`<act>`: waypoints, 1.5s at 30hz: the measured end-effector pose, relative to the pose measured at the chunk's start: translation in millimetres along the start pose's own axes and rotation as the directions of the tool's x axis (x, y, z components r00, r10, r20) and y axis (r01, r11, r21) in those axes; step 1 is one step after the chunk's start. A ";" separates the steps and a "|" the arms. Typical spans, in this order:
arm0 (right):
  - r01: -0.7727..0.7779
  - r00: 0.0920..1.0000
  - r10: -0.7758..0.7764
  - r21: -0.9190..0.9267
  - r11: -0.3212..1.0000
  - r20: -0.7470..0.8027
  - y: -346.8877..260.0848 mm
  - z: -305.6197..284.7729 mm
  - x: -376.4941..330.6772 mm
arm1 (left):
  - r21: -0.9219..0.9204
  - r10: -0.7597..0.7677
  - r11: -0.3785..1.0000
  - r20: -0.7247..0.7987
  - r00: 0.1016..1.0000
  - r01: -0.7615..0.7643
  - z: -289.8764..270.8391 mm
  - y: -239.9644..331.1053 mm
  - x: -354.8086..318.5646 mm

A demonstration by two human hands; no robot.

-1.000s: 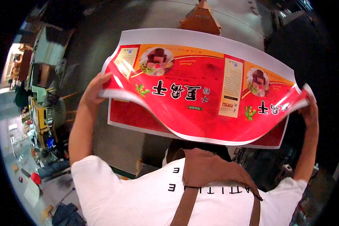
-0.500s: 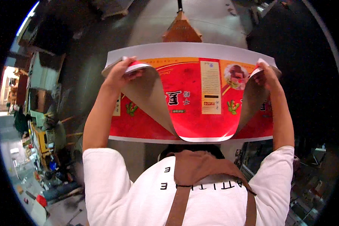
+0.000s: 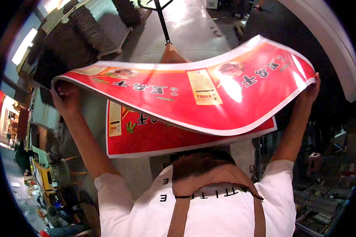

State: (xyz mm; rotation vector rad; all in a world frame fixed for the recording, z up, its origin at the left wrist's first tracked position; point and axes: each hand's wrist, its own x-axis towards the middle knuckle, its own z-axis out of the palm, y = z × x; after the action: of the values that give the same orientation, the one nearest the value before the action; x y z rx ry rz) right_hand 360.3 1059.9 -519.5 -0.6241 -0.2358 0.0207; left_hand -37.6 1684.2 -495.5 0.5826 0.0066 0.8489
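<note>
A large red printed sheet (image 3: 158, 93) with a white border and yellow panels hangs between my hands, sagging toward me in the middle. At its left end my left hand (image 3: 67, 96) is closed on the edge, with the fingers partly in shadow under the curled sheet. My right hand (image 3: 311, 90) grips the right end near the corner. Below the raised sheet lies another red printed sheet (image 3: 154, 142) of the same design; its near part shows, and the rest is covered.
Beyond the sheets stands an orange pallet jack (image 3: 172, 54) with a black handle (image 3: 161, 21). Stacks of grey board (image 3: 89, 31) stand at the far left. A dark machine (image 3: 304, 43) with a pale curved edge is on the right. Cluttered shelving (image 3: 41, 170) lies left.
My hands have spread apart and lifted the sheet off the one beneath. Its curled-over near corners have opened out, and the lower sheet now shows. The view has shifted somewhat.
</note>
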 end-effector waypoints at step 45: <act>0.100 0.959 -0.236 -0.588 0.803 -0.159 53.7 118.8 -188.2 | 0.642 -0.286 0.519 0.752 0.593 -0.564 173.0 -144.2 71.6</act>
State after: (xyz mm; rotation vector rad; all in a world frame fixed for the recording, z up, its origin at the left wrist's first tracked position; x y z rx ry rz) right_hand 153.3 1155.0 -497.4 -1.2047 -0.0697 -0.3075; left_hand 152.2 1577.1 -403.9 1.9685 -0.5165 0.6358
